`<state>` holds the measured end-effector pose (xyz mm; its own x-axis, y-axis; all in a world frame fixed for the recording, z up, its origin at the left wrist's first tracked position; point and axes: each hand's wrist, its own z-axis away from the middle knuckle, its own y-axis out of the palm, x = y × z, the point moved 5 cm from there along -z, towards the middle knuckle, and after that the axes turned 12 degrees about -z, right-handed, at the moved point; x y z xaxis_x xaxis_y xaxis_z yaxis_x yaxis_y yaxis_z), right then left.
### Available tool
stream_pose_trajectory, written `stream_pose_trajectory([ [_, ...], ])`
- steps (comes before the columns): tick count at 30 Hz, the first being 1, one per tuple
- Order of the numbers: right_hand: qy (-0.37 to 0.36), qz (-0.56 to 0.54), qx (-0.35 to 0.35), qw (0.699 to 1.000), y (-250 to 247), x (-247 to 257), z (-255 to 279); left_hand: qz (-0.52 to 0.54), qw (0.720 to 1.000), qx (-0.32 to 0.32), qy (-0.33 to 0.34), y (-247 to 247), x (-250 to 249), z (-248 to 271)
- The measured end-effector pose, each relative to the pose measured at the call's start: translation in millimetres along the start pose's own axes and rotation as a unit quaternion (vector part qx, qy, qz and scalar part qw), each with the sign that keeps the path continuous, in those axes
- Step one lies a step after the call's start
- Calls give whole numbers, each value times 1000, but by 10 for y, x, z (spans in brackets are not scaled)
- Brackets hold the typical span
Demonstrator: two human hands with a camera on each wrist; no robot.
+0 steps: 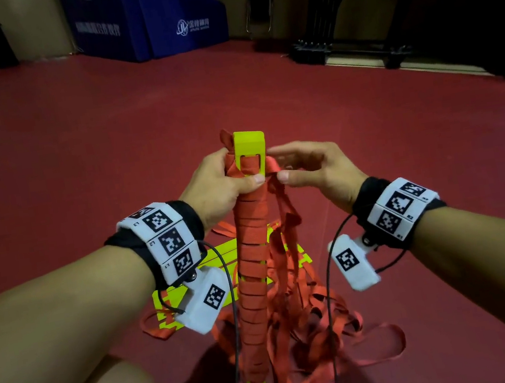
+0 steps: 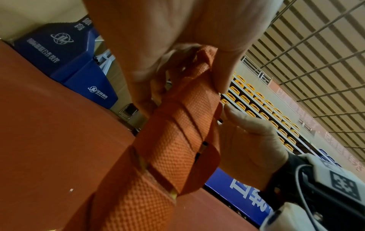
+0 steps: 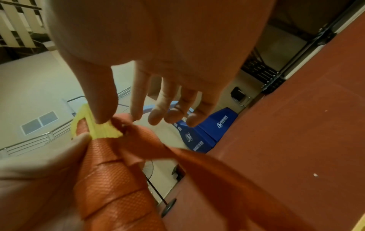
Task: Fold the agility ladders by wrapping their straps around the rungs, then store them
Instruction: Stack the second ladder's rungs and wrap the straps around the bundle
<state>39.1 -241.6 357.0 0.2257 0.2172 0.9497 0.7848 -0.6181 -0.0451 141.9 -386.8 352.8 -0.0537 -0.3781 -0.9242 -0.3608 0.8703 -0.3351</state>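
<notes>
- The step in hand looks like the wrapping itself: a stack of yellow rungs (image 1: 249, 146) stands upright at the centre of the head view, its length already bound in close turns of red strap (image 1: 251, 257) almost up to the top end.
- The left hand (image 1: 220, 183) is clenched round the top of the bundle, fingers curled behind it and the thumb pressing the last turn against the front, just under the yellow end piece.
- The right hand (image 1: 309, 166) pinches the free strap between thumb and forefinger, touching the bundle's right side; in the right wrist view the other fingers (image 3: 169, 109) hang loosely, released.
- From that pinch a long tail of loose strap (image 1: 294, 283) drops into a tangled heap on the red floor (image 1: 75, 152) at the lower centre of the frame.
- A second ladder (image 1: 222, 261), yellow rungs lying flat with straps spread, sits on the floor behind the bundle, seemingly not yet folded.
- My judgement: wrapping of this ladder is well along, yet much strap remains, so storing is some way off.
- The next move probably calls for carrying the pinched strap round the rungs under tension while the left thumb keeps the earlier turn from slipping; the heap below may snag as it feeds.
</notes>
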Motion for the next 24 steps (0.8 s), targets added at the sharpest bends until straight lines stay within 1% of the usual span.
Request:
stream_pose_trajectory([
  [2, -23, 31, 1, 999, 44, 34, -5, -4, 1000, 0, -6, 10, -1, 5],
  [4, -27, 38, -4, 999, 58, 34, -15, -12, 1000, 4, -7, 35, -6, 9],
  [6, -21, 45, -16, 999, 46, 25, -10, -15, 1000, 3, -10, 54, -2, 1],
  [9, 8, 57, -38, 998, 18, 18, 6, -19, 1000, 2, -16, 61, 6, -4],
  [12, 18, 72, -41, 996, 16, -7, 19, -28, 999, -5, -20, 47, 10, -7],
  [14, 20, 119, -30, 992, -3, -19, 27, -27, 999, -4, -21, 47, 6, -2],
  [16, 41, 158, -22, 986, -30, -36, 37, -28, 999, -1, -23, 47, -3, 9],
  [18, 81, 131, 4, 988, -46, -69, 56, -28, 999, -5, -32, 36, -1, 17],
  [20, 98, 90, 48, 990, -19, -91, 74, -24, 999, -15, -41, 10, -10, 26],
  [22, 93, 87, 78, 989, 4, -101, 92, -15, 999, -20, -48, -8, -19, 39],
  [24, 81, 95, 73, 990, -6, -108, 103, -8, 998, -24, -49, -12, -25, 48],
])
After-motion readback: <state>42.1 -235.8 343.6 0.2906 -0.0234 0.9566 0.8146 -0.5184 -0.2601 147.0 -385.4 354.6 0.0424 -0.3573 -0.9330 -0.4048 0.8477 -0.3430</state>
